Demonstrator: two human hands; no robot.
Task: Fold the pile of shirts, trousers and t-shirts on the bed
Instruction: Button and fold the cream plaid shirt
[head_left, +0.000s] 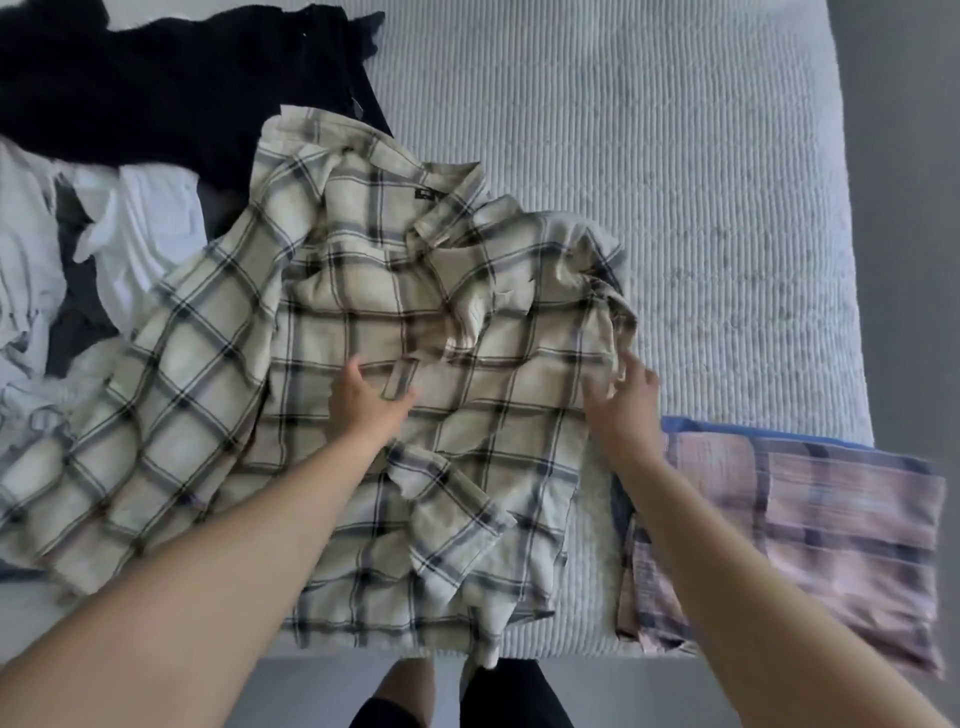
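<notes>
Shirts, trousers and t-shirts are only partly dealt with, as far as we can judge. On the bed (675, 156), near its front right corner, we see one pink checked garment (810, 525) lying folded flat, with a blue item (727, 431) showing under its far edge; that looks like the finished stack so far. In the middle of the bed, reaching down to the front edge, lies the cream checked shirt (332, 332), spread out front up, collar toward the far side, and not yet folded: its sleeves and hem are still rumpled. Our left hand (363, 400) rests on the shirt's front near the placket, fingers relaxed and gripping nothing that we can make out. Our right hand (623, 400) is at the shirt's right edge by the bunched sleeve; it is blurred, the fingers look spread, and we cannot tell whether they pinch the cloth. Toward the far left corner and along the left edge, a black garment (156, 78) and a heap of white and grey clothes (78, 249) remain unfolded, so most of the work is left.
</notes>
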